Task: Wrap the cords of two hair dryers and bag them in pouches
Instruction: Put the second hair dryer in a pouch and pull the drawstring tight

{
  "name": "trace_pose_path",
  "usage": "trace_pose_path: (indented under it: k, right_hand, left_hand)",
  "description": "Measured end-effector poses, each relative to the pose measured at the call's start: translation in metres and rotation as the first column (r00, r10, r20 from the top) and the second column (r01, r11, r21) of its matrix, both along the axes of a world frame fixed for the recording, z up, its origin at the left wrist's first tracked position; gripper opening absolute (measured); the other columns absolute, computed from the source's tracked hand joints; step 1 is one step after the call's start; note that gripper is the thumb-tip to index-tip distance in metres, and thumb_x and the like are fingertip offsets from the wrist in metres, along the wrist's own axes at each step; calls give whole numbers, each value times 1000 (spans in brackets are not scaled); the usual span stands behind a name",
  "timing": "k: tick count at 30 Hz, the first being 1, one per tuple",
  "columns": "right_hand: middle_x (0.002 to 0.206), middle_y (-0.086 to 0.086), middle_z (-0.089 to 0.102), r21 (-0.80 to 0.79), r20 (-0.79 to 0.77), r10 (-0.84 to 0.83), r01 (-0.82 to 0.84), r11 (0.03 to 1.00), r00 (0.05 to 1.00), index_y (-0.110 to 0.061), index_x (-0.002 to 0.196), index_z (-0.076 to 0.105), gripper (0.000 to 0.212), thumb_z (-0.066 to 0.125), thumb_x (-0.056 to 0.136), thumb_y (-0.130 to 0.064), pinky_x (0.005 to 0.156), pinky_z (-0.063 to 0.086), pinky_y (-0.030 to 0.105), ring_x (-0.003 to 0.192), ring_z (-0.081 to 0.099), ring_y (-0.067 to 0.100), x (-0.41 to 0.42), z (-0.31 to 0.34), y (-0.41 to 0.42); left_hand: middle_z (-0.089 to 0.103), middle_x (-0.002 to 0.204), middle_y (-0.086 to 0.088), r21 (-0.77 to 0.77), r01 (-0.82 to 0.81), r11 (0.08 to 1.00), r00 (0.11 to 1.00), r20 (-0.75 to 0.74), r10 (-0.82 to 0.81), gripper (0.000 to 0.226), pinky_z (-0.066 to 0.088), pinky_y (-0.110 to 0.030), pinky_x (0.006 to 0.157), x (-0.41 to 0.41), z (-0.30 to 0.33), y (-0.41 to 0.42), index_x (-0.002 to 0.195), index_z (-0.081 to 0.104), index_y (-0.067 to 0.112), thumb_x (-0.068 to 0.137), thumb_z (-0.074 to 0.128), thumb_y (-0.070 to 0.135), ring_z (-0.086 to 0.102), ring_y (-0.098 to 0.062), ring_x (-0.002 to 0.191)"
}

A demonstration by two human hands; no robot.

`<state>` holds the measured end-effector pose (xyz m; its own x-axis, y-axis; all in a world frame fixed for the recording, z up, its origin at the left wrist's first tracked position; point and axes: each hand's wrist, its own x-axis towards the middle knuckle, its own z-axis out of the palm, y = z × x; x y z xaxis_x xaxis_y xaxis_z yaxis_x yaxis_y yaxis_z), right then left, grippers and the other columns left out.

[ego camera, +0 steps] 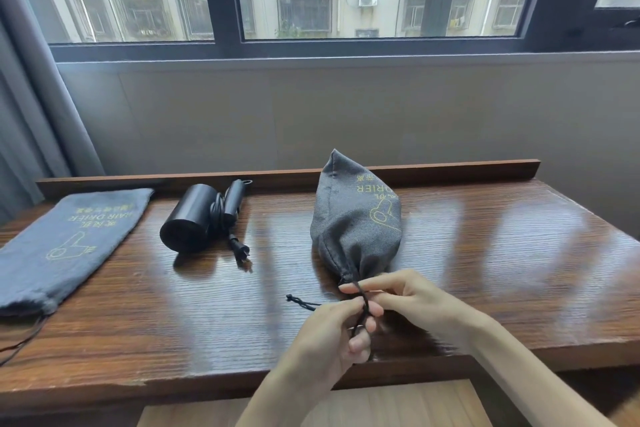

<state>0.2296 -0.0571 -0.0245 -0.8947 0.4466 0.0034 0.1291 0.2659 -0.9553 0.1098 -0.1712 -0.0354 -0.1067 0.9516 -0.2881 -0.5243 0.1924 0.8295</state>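
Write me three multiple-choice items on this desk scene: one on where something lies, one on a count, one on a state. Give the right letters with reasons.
1. Where does the flat pouch lie?
A. left end of the desk
B. right end
C. on the windowsill

2. How many hair dryers lie uncovered?
A. none
B. one
C. three

3. What state is the filled pouch in?
A. wide open
B. lying flat, unfilled
C. mouth gathered, its drawstring held

Answers: 1 A, it lies left of the black hair dryer. 2 B, only that dryer shows on the desk. 3 C, the left hand and right hand pinch the drawstring at the gathered mouth.
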Motion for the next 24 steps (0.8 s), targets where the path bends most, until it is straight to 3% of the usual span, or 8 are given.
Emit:
trace_pose_path:
  k: [3, 8, 11, 13, 16, 20, 22, 24]
  right_hand:
    - [67, -8, 60, 122, 110, 112, -125, 985, 988, -12, 116, 70, 41, 45, 91, 10, 78, 44, 18, 75, 57, 8, -1, 13, 7]
    - [66, 5, 44, 340, 234, 114, -191, 921, 965, -11, 92, 73, 16, 58, 92, -16, 57, 27, 29, 62, 33, 13, 0, 17, 17]
    - [65, 1, 48, 418, 233, 42, -138, 898, 972, -15, 77, 70, 18, 62, 90, -24, 58, 31, 28, 61, 37, 7, 4, 19, 19]
    - [67, -2, 55, 389, 171, -22, -46, 920, 985, -21, 74, 69, 18, 64, 91, -25, 60, 35, 24, 63, 44, 6, 9, 20, 20]
    - [70, -6, 59, 364, 5, -180, 166, 917, 984, -22, 66, 66, 24, 65, 90, -19, 63, 37, 16, 65, 49, 1, 16, 20, 21]
    - [58, -13, 59, 343, -19, -409, 391, 854, 912, -19, 56, 58, 36, 62, 91, -11, 64, 38, 17, 59, 51, -3, 31, 7, 31]
    - [57, -10, 62, 349, 35, -495, 454, 820, 868, -19, 51, 58, 39, 63, 88, -11, 66, 42, 29, 61, 56, 5, 42, -4, 34]
    - [65, -1, 71, 241, 30, -526, 504, 829, 850, -17, 50, 62, 39, 61, 88, -8, 76, 46, 35, 73, 67, 20, 44, -5, 27]
  left_hand:
    - [47, 62, -3, -55, 83, 995, 991, -99, -88, 31, 20, -18, 44, -6, 5, 4, 80, 60, 5, 99, 36, 8, 29, -7, 41]
    - [45, 58, 0, -82, 172, 982, 946, -264, -188, 34, 12, -24, 51, -11, 10, 5, 82, 65, 3, 101, 39, 12, 26, -6, 40]
    - [47, 51, 5, -3, 93, 996, 926, -368, -87, 29, 17, -16, 42, -14, 8, 4, 82, 67, 5, 100, 46, 15, 24, -5, 40]
    - [55, 53, 8, 97, -15, 995, 875, -480, 60, 20, 25, -14, 42, -21, 4, 1, 82, 71, 9, 95, 56, 11, 33, -4, 41]
    - [63, 58, 5, 218, -73, 973, 684, -699, 208, 14, 37, -16, 47, -37, 2, -5, 84, 73, 8, 92, 62, 13, 44, -3, 45]
    - [67, 63, 5, 216, -40, 975, 299, -929, 218, 19, 48, -19, 60, -62, 0, -10, 76, 70, 20, 92, 63, 28, 59, -4, 57]
    - [66, 64, 7, 226, -60, 972, 207, -950, 234, 19, 46, -18, 61, -73, -2, -12, 77, 69, 20, 92, 63, 30, 61, -7, 67]
    - [64, 66, 9, 279, -60, 958, 172, -943, 285, 19, 44, -18, 60, -75, -2, -12, 77, 66, 21, 92, 62, 33, 60, -9, 69]
